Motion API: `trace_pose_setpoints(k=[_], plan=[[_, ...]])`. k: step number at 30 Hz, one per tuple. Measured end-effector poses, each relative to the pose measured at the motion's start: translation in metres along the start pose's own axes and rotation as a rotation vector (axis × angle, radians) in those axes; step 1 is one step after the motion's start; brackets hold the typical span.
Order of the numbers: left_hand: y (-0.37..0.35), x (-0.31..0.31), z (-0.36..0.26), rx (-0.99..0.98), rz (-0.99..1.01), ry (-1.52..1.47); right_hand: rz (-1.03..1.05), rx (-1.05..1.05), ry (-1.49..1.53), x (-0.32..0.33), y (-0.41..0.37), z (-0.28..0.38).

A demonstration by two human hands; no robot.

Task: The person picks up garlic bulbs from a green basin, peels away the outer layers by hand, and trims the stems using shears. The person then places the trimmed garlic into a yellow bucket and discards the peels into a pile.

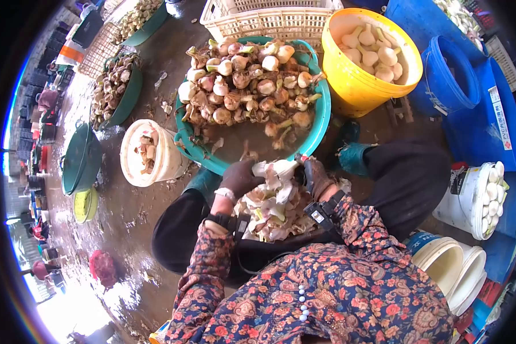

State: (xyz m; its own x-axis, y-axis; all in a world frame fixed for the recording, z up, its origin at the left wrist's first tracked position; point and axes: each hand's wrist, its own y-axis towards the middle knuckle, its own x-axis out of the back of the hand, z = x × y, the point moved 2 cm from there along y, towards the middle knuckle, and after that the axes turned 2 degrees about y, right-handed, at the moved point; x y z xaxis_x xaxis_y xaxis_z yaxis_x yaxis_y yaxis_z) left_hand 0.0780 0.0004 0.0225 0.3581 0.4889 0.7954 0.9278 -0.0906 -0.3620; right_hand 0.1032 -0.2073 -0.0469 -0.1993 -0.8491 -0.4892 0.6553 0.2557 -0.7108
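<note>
Both hands, in dark gloves, meet at the near rim of a green basin [325, 117] heaped with unpeeled garlic bulbs [232, 100]. My left hand [240, 179] has its fingers closed on a garlic bulb with a brownish stem, partly hidden by the glove and pale skins. My right hand [316, 176] is closed beside the pale skins; a small red and metallic bit shows at its fingertips, too small to name. Between and below the hands, a pile of loose garlic skins [278, 209] lies in my lap.
A yellow bucket [350, 86] of peeled garlic stands right of the basin, a white bucket [169, 155] with scraps left. Blue tubs [450, 74], a white bucket of garlic [461, 198] and empty buckets [441, 261] line the right. A plastic crate [264, 26] stands behind.
</note>
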Motion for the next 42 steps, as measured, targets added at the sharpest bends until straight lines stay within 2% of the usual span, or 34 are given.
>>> trace_pose_setpoints(k=[2,3,5,7,8,9,10,12,13,14,15,17,18,19,21,22,23,25,26,28,32,34,35,36,37,39,40,41,42], plan=[[0.034,-0.013,0.013,-0.070,-0.171,-0.027,-0.056,0.019,-0.091,0.000,-0.001,0.007],[0.056,-0.019,0.018,-0.084,-0.223,-0.050,-0.110,-0.044,-0.113,0.003,0.003,0.010],[0.095,-0.033,0.021,-0.031,-0.164,-0.031,-0.174,-0.095,-0.133,-0.003,0.007,0.027],[0.138,-0.052,0.025,-0.012,-0.053,-0.058,0.146,0.054,0.440,-0.031,0.006,0.073],[0.154,-0.056,0.022,0.053,0.093,-0.105,0.308,0.132,0.474,-0.056,-0.020,0.115],[0.160,-0.057,0.013,0.123,0.045,-0.135,0.471,0.205,0.504,-0.074,-0.040,0.149],[0.168,-0.068,0.019,0.132,0.043,-0.223,0.466,0.209,0.503,-0.072,-0.034,0.156],[0.180,-0.083,0.028,0.129,0.043,-0.310,0.397,0.333,0.207,-0.064,-0.021,0.164],[0.180,-0.087,0.028,0.101,-0.013,-0.477,0.394,0.341,0.199,-0.055,-0.011,0.154],[0.180,-0.091,0.026,0.082,-0.068,-0.647,0.214,0.400,-0.027,-0.037,0.003,0.132],[0.176,-0.093,0.023,0.090,-0.065,-0.657,0.032,0.443,-0.251,-0.021,0.013,0.111],[0.154,-0.084,0.014,0.069,0.034,-1.113,-0.164,0.462,-0.708,-0.017,0.016,0.079],[0.140,-0.074,0.009,0.048,0.018,-1.030,-0.216,0.598,-0.911,-0.020,0.013,0.072],[0.118,-0.059,-0.005,0.022,0.031,-1.044,-0.213,0.586,-0.904,-0.023,0.012,0.064],[0.089,-0.046,-0.019,-0.147,-0.062,-0.909,-0.319,0.644,-1.261,-0.034,0.013,0.058],[0.076,-0.039,-0.026,-0.201,-0.079,-0.867,-0.298,0.675,-1.207,-0.038,0.011,0.055],[0.064,-0.026,-0.032,-0.253,-0.134,-0.648,-0.286,0.680,-1.207,-0.043,0.007,0.055],[0.042,-0.004,-0.045,-0.240,-0.233,-0.374,-0.212,0.645,-1.180,-0.050,-0.001,0.056],[0.036,0.002,-0.048,-0.241,-0.239,-0.371,-0.196,0.584,-1.248,-0.054,-0.006,0.057],[0.026,0.008,-0.051,-0.174,-0.240,-0.193,-0.176,0.604,-1.284,-0.062,-0.017,0.055],[0.021,0.005,-0.045,-0.228,-0.272,-0.126,-0.089,0.641,-1.274,-0.066,-0.035,0.055],[0.025,-0.008,-0.029,-0.317,-0.261,-0.356,-0.043,0.671,-1.248,-0.058,-0.038,0.054],[0.016,0.005,-0.035,-0.318,-0.265,-0.354,0.110,0.587,-1.021,-0.054,-0.038,0.053],[0.008,0.015,-0.039,-0.173,-0.023,-0.692,0.253,0.497,-0.790,-0.049,-0.038,0.054],[-0.002,0.020,-0.044,-0.017,0.232,-1.019,0.241,0.171,-0.494,-0.056,-0.064,0.068],[-0.011,0.009,-0.056,0.004,0.203,-1.092,0.319,0.207,-0.344,-0.044,-0.050,0.054],[-0.012,0.003,-0.064,-0.078,0.029,-1.121,0.319,0.208,-0.343,-0.045,-0.054,0.054],[-0.012,-0.001,-0.068,-0.161,-0.144,-1.143,0.261,-0.024,-0.296,-0.045,-0.061,0.052],[-0.002,-0.021,-0.056,-0.263,-0.209,-0.949,0.200,-0.259,-0.248,-0.046,-0.070,0.050]])
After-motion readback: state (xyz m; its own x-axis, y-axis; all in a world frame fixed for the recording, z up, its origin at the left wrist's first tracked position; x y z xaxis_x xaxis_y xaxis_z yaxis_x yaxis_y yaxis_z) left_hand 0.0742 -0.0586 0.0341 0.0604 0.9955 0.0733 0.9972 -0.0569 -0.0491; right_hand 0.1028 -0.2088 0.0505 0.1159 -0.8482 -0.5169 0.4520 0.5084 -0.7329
